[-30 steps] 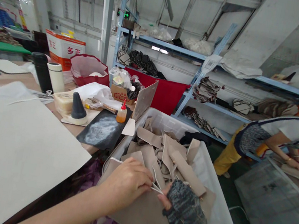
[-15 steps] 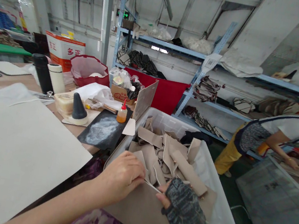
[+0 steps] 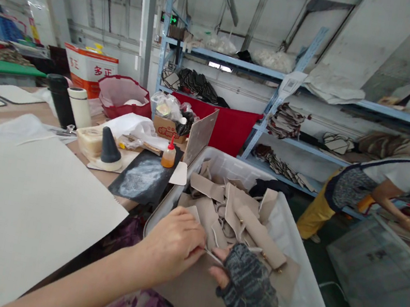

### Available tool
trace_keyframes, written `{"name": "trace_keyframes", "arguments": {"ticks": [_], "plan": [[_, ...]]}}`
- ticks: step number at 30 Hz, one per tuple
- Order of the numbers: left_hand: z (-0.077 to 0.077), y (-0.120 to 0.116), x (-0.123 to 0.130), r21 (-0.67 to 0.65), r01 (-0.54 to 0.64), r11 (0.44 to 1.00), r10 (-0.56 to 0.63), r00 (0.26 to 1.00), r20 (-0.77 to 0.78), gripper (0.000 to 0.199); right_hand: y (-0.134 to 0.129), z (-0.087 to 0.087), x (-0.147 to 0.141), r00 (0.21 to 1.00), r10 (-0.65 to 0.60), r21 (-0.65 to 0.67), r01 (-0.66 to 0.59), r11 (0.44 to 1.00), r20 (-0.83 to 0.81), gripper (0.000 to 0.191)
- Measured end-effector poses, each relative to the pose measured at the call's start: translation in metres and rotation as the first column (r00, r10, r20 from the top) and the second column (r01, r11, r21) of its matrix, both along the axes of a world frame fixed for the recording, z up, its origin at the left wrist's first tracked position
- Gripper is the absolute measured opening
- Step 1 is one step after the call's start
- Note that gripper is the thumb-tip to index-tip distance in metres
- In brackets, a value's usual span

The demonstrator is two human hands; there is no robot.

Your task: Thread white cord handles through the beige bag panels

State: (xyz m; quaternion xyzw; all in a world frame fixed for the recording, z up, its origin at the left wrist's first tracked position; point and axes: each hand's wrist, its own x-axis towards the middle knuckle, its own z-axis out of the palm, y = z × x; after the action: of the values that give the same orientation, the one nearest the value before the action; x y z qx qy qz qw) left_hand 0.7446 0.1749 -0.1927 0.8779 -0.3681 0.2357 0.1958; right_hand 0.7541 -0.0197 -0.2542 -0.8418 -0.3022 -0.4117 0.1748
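Note:
A beige leather-like panel (image 3: 201, 294) hangs at the near side of the white bin, its thin edge running between my hands. My left hand (image 3: 177, 238) is closed, fingertips pinching that edge. My right hand (image 3: 221, 267), in a dark knitted fingerless sleeve (image 3: 255, 298), grips the same edge a short way to the right, thumb on the near side. Only its fingertips and thumb show. Just beyond my hands, many beige pieces (image 3: 245, 218) lie heaped in the bin (image 3: 309, 281), some with small gold-coloured fittings.
On the left table are a large pale sheet (image 3: 23, 207), a dark cone (image 3: 110, 145), an orange glue bottle (image 3: 169, 154) on a black board (image 3: 142, 177), and two flasks (image 3: 79, 106). A co-worker (image 3: 364, 185) bends over another bin (image 3: 384, 278) at right. Blue shelves (image 3: 239, 65) stand behind.
My left hand has shifted a little to the right along the panel's edge, closer to my right hand. Both hands still grip the edge.

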Motion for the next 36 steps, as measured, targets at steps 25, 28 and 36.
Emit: {"name": "trace_keyframes", "arguments": {"ticks": [25, 28, 36], "plan": [[0.015, 0.023, 0.002, -0.117, 0.084, 0.99, -0.122, 0.921, -0.37, 0.013, -0.014, 0.003, 0.002, 0.973, 0.187, 0.092, -0.176, 0.98, -0.134, 0.04], [0.014, 0.023, 0.002, -0.098, 0.05, 0.994, -0.084, 0.922, -0.377, 0.011, -0.017, 0.0, 0.002, 0.968, 0.19, 0.06, -0.182, 0.981, -0.163, 0.039], [0.016, 0.011, -0.003, -0.019, 0.052, 0.998, -0.055, 0.936, -0.347, 0.011, 0.01, -0.016, -0.002, 0.969, 0.148, 0.147, -0.12, 0.982, -0.198, 0.037]]}}
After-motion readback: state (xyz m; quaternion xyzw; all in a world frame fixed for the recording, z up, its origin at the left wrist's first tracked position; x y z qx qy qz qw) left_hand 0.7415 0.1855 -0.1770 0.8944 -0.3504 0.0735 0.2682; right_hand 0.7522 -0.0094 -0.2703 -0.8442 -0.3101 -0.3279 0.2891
